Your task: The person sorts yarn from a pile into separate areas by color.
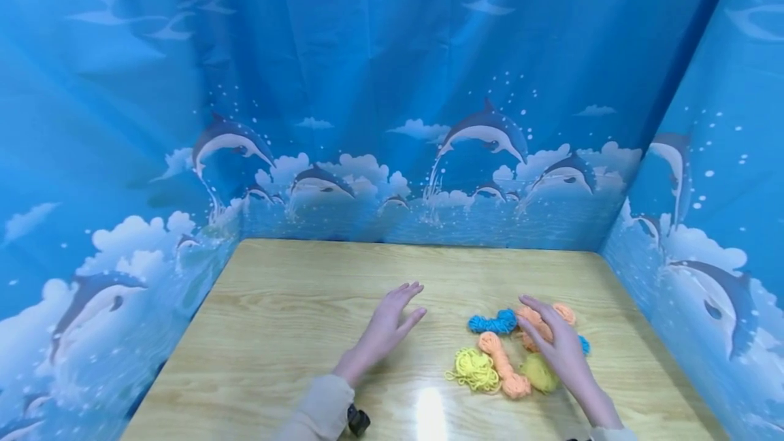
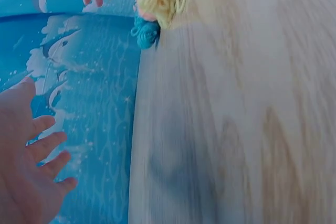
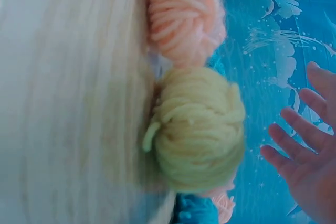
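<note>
On the right half of the table lies a cluster of yarn bundles. It has a blue skein point(image 1: 493, 322), a loose yellow tangle point(image 1: 474, 369), a long peach skein point(image 1: 505, 366), a yellow-green ball point(image 1: 540, 373) and more peach yarn point(image 1: 534, 327) behind. My right hand point(image 1: 560, 346) hovers over the cluster's right side with fingers extended, partly covering the peach yarn and a second blue bundle point(image 1: 584, 344). In the right wrist view the yellow-green ball point(image 3: 199, 129) sits beside that hand's spread fingers. My left hand point(image 1: 382, 329) is held over the middle of the table, fingers straight, holding nothing.
The wooden table point(image 1: 294, 305) has its back edge against a blue curtain point(image 1: 367, 87) printed with dolphins, which also hangs along both sides. A small black object point(image 1: 358, 420) is at the left sleeve's cuff. Light reflects off the table's front.
</note>
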